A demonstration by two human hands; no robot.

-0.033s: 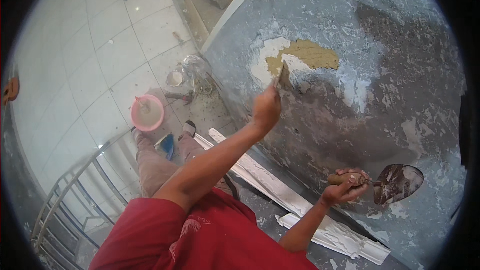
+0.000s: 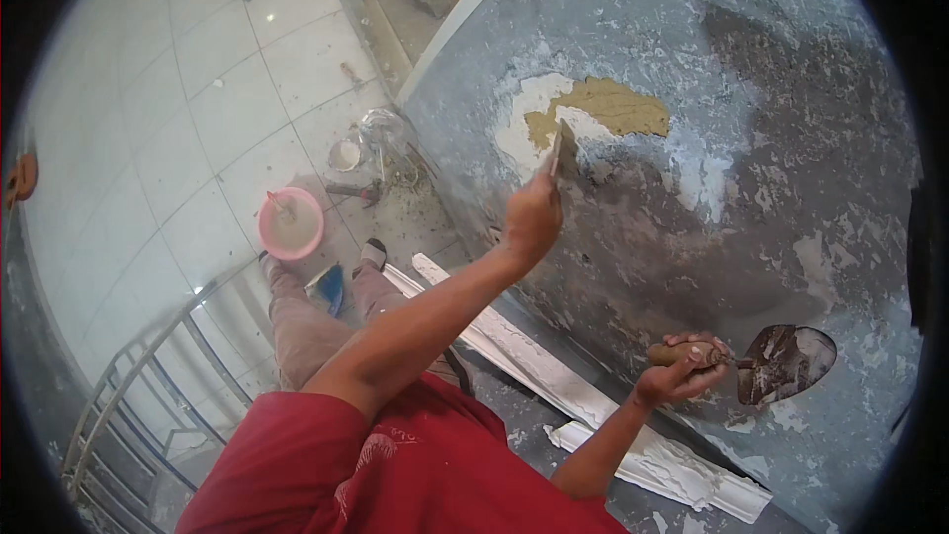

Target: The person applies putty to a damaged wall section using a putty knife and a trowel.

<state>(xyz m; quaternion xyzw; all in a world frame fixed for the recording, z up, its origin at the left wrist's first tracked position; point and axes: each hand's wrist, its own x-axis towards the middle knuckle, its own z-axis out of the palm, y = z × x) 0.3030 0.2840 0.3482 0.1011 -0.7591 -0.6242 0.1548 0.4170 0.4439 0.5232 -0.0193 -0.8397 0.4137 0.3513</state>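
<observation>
In my left hand (image 2: 532, 221) is a putty knife (image 2: 560, 148), its flat blade against or very close to the wall (image 2: 633, 237). The blade is at the lower edge of a tan plaster patch (image 2: 618, 107), which lies over and beside a white layer (image 2: 519, 129). My right hand (image 2: 684, 368) is closed round the wooden handle of a trowel (image 2: 788, 364). The trowel's rounded blade is smeared with dark and whitish residue and points right, in front of the lower wall. Both hands' fingers are wrapped round their tools.
White moulding strips (image 2: 563, 386) lie along the wall's foot. On the tiled floor to the left are a pink basin (image 2: 292, 224) of greyish mix, a hammer (image 2: 356, 192), a small white cup (image 2: 345, 155) and a clear plastic bag (image 2: 384, 129). A metal railing (image 2: 158, 361) curves at lower left.
My left hand has shifted slightly to the right with the putty knife, and its blade has turned a little. The right hand and trowel stay in place.
</observation>
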